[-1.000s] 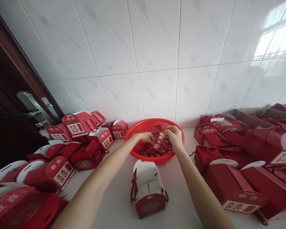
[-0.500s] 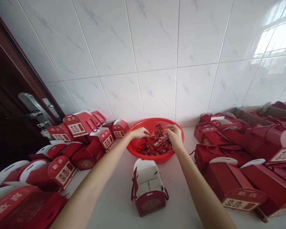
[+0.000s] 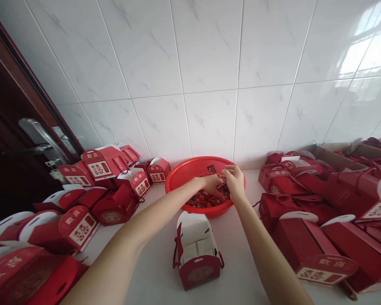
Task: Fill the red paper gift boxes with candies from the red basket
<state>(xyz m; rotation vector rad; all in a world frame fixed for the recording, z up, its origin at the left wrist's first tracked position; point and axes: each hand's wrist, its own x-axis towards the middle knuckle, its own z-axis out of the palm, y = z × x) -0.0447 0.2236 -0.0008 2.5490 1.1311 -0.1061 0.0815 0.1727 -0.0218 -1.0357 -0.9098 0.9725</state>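
On my remote feed I've got a flat white tabletop (image 3: 236, 267) w/ a round red perforated plastic basket (image 3: 220, 209) back ctr, open red cardboard box w/ white interior (image 3: 200, 271) just in front, red printed cardboard cartons (image 3: 116, 207) L & R.

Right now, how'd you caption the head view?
Left hand, right hand over packets in a red basket, open box nearby.

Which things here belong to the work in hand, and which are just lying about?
Seemingly in use:
red mesh basket
wrapped candies
open gift box

Seemingly just about, untouched:
double-happiness boxes at left
red boxes at right
door handle
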